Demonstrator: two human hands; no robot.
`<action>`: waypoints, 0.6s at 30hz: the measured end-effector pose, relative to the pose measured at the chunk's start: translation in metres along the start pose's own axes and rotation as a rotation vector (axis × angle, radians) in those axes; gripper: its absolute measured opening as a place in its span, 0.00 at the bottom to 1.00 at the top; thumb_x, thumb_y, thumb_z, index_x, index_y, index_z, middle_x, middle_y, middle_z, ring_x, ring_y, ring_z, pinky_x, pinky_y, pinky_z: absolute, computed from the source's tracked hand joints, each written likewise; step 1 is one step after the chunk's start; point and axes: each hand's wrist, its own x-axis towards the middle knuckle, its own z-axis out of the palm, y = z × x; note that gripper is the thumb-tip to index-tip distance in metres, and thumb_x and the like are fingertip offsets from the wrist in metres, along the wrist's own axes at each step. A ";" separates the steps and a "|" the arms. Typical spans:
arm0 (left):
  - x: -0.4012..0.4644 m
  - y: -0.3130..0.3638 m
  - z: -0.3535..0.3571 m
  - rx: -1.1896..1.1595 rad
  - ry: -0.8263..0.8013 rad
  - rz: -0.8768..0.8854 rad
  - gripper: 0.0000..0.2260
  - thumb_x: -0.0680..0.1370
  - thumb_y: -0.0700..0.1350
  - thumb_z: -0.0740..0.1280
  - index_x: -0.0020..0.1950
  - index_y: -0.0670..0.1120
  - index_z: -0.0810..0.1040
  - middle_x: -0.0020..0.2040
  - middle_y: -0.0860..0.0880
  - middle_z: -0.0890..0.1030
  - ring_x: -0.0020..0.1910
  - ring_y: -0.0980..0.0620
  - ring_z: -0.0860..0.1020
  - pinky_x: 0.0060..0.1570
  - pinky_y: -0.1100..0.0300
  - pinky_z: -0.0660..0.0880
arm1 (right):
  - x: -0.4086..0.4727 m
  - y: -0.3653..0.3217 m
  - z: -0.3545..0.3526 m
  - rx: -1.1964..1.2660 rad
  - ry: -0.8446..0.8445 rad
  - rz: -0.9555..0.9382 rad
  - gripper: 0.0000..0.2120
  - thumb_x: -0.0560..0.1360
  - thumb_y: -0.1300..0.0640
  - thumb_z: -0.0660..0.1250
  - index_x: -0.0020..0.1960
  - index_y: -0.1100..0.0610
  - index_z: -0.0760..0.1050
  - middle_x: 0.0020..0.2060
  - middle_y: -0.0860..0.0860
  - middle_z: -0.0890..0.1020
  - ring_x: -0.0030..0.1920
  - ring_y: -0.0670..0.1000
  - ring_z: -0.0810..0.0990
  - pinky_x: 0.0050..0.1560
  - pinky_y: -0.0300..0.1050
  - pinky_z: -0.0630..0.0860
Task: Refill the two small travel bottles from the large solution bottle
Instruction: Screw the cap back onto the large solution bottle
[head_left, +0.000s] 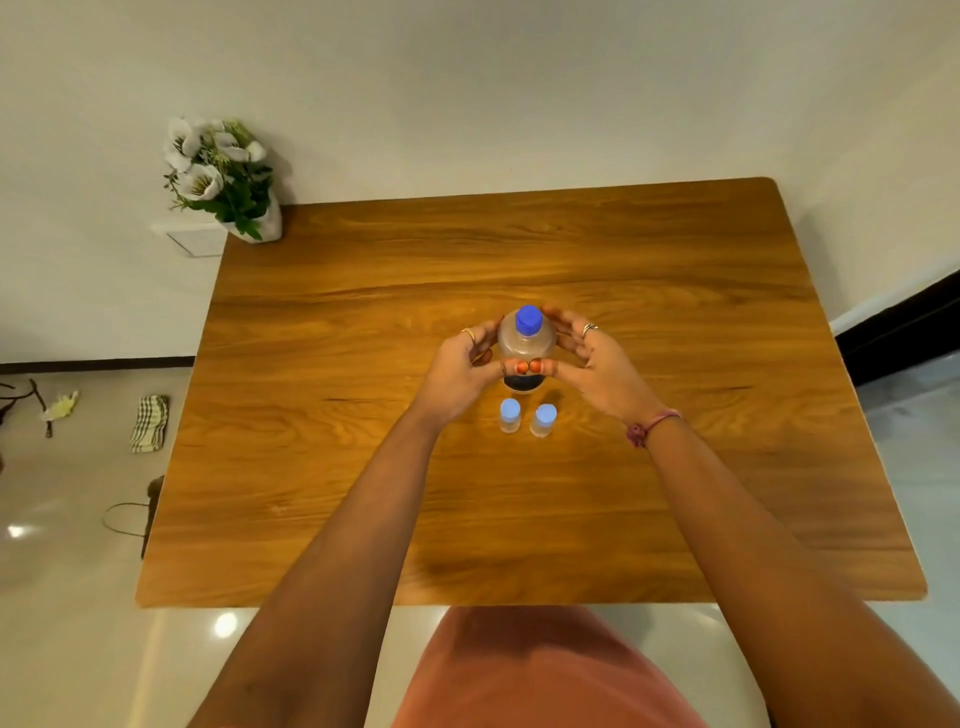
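Both hands cup the large solution bottle (526, 347) upright at the wooden table's (363, 467) centre: left hand (462, 370) curled round at 9 o'clock, right hand (597, 364) at 3. Two capped travel bottles (509, 415) (543, 420) stand just beside it at 6 o'clock.

Wooden table (675, 493) — large bottle (525, 345) mid-table, two small bottles (509, 415) (543, 420) just nearer; flower pot (260, 221) at far-left corner.

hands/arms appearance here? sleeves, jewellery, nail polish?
Both forearms bare, no sleeves. Left hand: gold-toned ring. Right hand: silver-toned ring, plus a pink thread bracelet at the wrist. Thumbnails painted orange-red. No gloves or watch.
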 end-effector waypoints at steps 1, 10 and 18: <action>0.000 -0.001 0.000 -0.002 0.000 -0.007 0.28 0.71 0.36 0.72 0.70 0.39 0.68 0.67 0.45 0.74 0.67 0.51 0.72 0.69 0.51 0.68 | -0.001 0.001 0.001 0.003 0.002 0.002 0.36 0.70 0.61 0.72 0.73 0.57 0.60 0.67 0.46 0.70 0.65 0.41 0.70 0.61 0.30 0.69; 0.001 -0.007 0.001 -0.003 -0.032 -0.012 0.29 0.70 0.37 0.74 0.70 0.40 0.69 0.67 0.49 0.75 0.66 0.55 0.73 0.67 0.56 0.69 | -0.004 0.005 0.004 0.002 0.024 0.025 0.36 0.69 0.60 0.73 0.73 0.56 0.60 0.68 0.48 0.69 0.66 0.42 0.69 0.60 0.30 0.69; 0.004 -0.008 0.002 -0.006 -0.033 -0.006 0.29 0.70 0.35 0.73 0.70 0.40 0.68 0.67 0.48 0.74 0.66 0.55 0.72 0.63 0.66 0.69 | -0.005 0.007 0.004 -0.012 0.039 0.029 0.35 0.70 0.62 0.72 0.73 0.56 0.59 0.69 0.49 0.68 0.66 0.42 0.68 0.58 0.26 0.68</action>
